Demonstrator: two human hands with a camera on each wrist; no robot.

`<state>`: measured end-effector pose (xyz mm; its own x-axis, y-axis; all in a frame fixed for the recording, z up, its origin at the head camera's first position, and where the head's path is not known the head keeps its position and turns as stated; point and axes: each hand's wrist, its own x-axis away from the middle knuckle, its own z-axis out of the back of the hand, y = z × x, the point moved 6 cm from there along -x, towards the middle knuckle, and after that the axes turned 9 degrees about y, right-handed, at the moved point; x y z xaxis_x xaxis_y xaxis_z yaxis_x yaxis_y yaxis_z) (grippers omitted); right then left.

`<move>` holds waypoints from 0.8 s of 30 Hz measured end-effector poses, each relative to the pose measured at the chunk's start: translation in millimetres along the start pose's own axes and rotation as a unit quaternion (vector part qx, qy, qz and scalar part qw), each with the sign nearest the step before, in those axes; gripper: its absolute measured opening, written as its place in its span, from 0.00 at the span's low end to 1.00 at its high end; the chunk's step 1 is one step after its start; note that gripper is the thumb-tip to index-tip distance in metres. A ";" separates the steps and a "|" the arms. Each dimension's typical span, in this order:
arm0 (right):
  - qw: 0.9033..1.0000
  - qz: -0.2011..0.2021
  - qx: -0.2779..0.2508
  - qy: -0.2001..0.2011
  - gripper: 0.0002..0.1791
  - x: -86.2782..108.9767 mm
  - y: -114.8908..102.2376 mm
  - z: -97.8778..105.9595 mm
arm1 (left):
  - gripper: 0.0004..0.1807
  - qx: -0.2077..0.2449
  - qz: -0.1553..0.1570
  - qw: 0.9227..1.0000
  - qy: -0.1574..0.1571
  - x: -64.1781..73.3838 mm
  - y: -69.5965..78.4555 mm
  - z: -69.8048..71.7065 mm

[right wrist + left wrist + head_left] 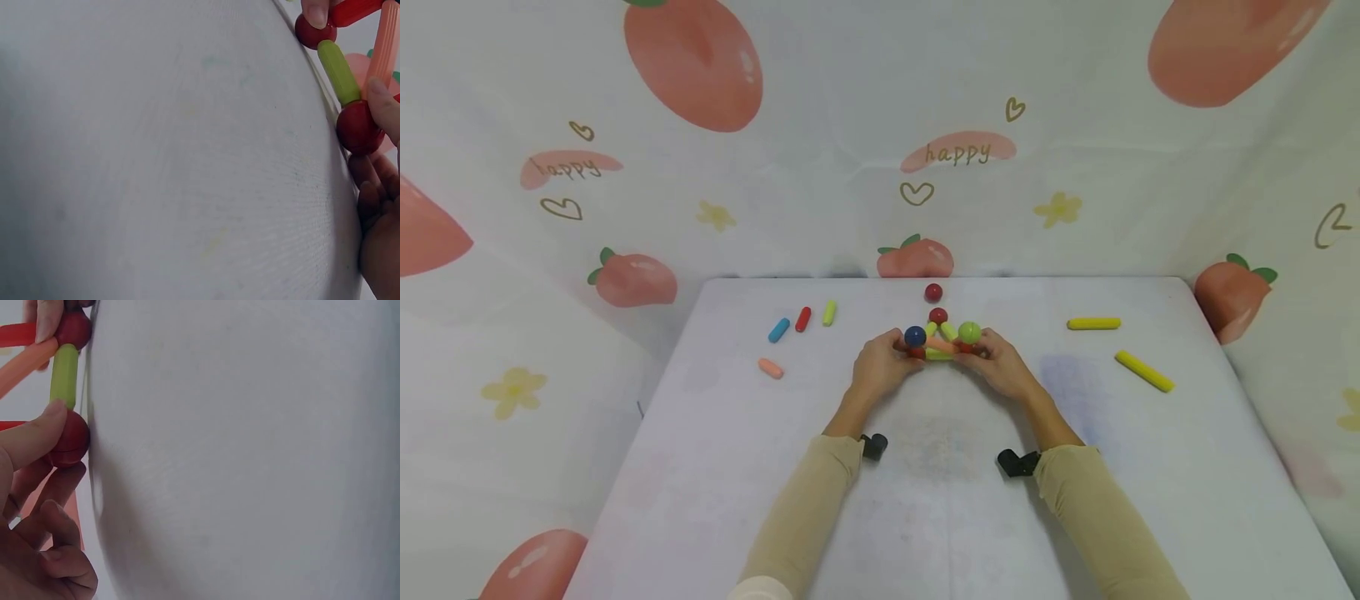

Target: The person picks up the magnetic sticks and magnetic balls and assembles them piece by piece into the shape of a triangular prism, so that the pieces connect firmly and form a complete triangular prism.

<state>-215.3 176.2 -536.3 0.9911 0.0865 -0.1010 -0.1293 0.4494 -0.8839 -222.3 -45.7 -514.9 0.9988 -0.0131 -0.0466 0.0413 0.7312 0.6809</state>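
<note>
In the head view, both hands are on a small frame of sticks and balls. My left hand holds the frame's near-left red ball, thumb on top and fingertips beneath. With my right hand I pinch the near-right red ball. A yellow-green stick joins these two balls. A peach stick slants from the right ball toward the left. Higher up are a blue ball on the left and a lime-green ball on the right. A red ball marks the far corner.
Behind the frame lies a loose red ball. To the left are a blue stick, a red stick, a yellow-green stick and a peach stick. Two longer yellow sticks lie right on the white table.
</note>
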 end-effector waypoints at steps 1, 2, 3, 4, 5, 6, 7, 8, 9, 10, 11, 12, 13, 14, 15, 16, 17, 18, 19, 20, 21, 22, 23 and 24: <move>1.000 -0.003 0.001 -0.001 0.16 -0.2 0.6 0.2 | 0.16 0.000 0.001 1.000 -0.004 -0.5 -0.1 -0.2; 1.000 -0.005 0.002 -0.001 0.16 -0.3 1.2 0.4 | 0.16 0.000 0.003 1.000 -0.011 -1.1 -0.5 -0.2; 1.000 -0.008 0.002 -0.001 0.16 -0.4 1.4 0.5 | 0.16 0.003 0.007 1.000 -0.022 -1.7 -1.2 0.4; 1.000 -0.011 0.004 -0.002 0.16 -0.5 1.7 0.6 | 0.17 0.006 0.011 0.999 -0.032 -2.8 -2.5 1.8; 1.000 -0.014 0.006 -0.002 0.16 -0.6 2.3 0.6 | 0.19 0.009 0.018 0.999 -0.041 -4.5 -4.9 4.6; 1.000 -0.016 0.008 -0.002 0.16 -0.7 3.0 0.2 | 0.20 0.011 0.027 0.999 -0.046 -7.0 -7.9 9.4; 1.000 -0.018 0.010 -0.003 0.16 -0.7 3.4 0.1 | 0.21 0.012 0.034 0.998 -0.044 -10.6 -12.1 15.7; 1.000 -0.021 0.010 -0.003 0.16 -0.8 3.8 -0.1 | 0.23 0.014 0.042 0.998 -0.034 -15.0 -17.3 23.7; 1.000 -0.024 0.011 -0.003 0.16 -0.9 4.2 -0.3 | 0.24 0.016 0.053 0.998 -0.017 -20.2 -23.4 33.2; 1.000 -0.027 0.011 -0.003 0.16 -0.8 4.5 -0.3 | 0.24 0.018 0.062 0.998 0.010 -26.2 -30.3 43.8; 1.000 -0.029 0.010 -0.004 0.16 -0.9 4.9 -0.4 | 0.24 0.019 0.071 0.997 0.039 -32.2 -37.6 54.7; 0.999 -0.032 0.009 -0.004 0.16 -0.9 5.2 -0.4 | 0.23 0.021 0.079 0.994 0.071 -38.0 -45.2 64.9; 0.999 -0.037 0.008 -0.004 0.16 -0.7 5.1 -0.4 | 0.23 0.021 0.089 0.991 0.100 -42.9 -53.4 73.3; 0.999 -0.041 0.007 -0.005 0.16 -0.7 5.5 -0.6 | 0.23 0.023 0.102 0.987 0.121 -47.0 -61.2 80.1; 0.999 -0.045 0.007 -0.006 0.16 -0.4 5.6 -0.9 | 0.22 0.022 0.115 0.984 0.135 -50.4 -68.6 85.1; 0.999 -0.048 0.007 -0.008 0.16 -0.3 6.0 -1.5 | 0.22 0.018 0.125 0.982 0.142 -53.3 -75.2 88.3; 0.999 -0.050 0.010 -0.009 0.16 -0.2 6.5 -1.9 | 0.22 0.011 0.136 0.980 0.142 -55.4 -80.9 89.7; 0.999 -0.051 0.010 -0.010 0.16 -0.1 6.6 -2.4 | 0.22 0.001 0.144 0.980 0.136 -57.0 -85.4 89.9; 0.999 -0.052 0.011 -0.010 0.16 -0.2 6.9 -2.7 | 0.22 -0.009 0.149 0.980 0.129 -58.2 -88.5 89.5; 0.999 -0.052 0.011 -0.010 0.16 -0.3 7.0 -2.9 | 0.22 -0.019 0.151 0.981 0.121 -59.1 -90.4 89.0; 0.999 -0.051 0.012 -0.010 0.16 -0.4 7.1 -3.0 | 0.21 -0.030 0.149 0.982 0.115 -59.9 -91.2 88.4; 0.999 -0.050 0.013 -0.009 0.15 -0.7 7.1 -2.8 | 0.21 -0.041 0.146 0.982 0.111 -60.5 -91.0 87.9; 0.999 -0.049 0.012 -0.007 0.15 -0.8 7.0 -2.5 | 0.20 -0.051 0.141 0.983 0.108 -61.0 -89.5 87.6; 0.999 -0.050 0.011 -0.006 0.15 -1.0 6.9 -2.1 | 0.19 -0.059 0.134 0.983 0.108 -61.3 -87.2 87.5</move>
<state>-217.1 177.4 -543.3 0.9987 0.0509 -0.0074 -0.0307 0.4753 -0.8793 -284.9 -168.3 -507.5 0.9439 0.3278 -0.0396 -0.2394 0.7621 0.6016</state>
